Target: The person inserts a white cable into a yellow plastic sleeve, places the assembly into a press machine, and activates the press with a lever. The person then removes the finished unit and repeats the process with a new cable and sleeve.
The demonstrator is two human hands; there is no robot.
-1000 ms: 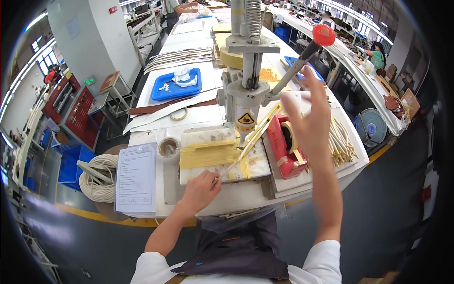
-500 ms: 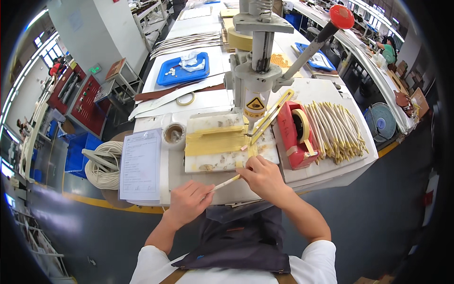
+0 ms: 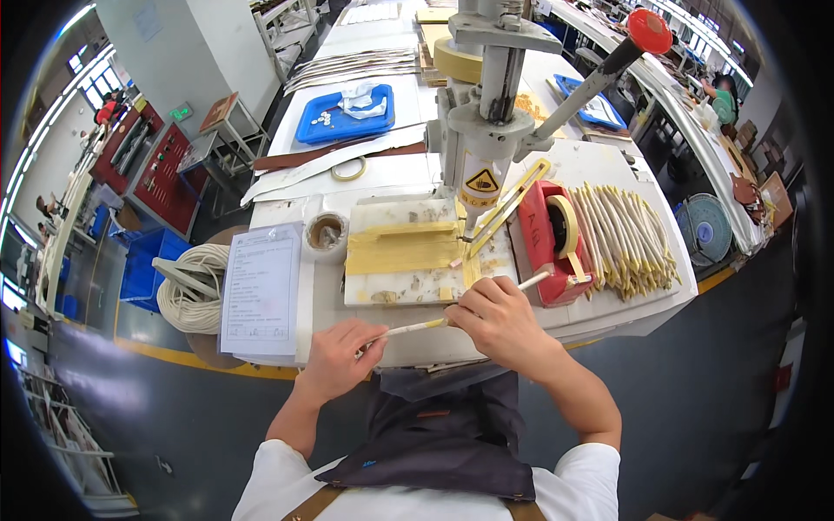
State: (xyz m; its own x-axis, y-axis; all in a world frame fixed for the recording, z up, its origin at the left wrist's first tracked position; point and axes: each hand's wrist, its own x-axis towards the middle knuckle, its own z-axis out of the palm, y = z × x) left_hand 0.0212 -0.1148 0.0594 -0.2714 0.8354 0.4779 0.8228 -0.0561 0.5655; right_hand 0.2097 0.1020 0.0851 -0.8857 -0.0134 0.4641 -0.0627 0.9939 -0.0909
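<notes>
Since half a second ago both hands have drawn back toward the bench (image 3: 643, 321) edge, stretching the cord (image 3: 452, 317) level between them. Right hand (image 3: 499, 317) pinches it at the middle where yellow tape wraps it; left hand (image 3: 343, 352) grips its near end. Keeping it taut should let the tape lie smooth. Press (image 3: 486, 113) and dispenser (image 3: 552, 239) crowd the far side; open room lies only nearest the body.
</notes>
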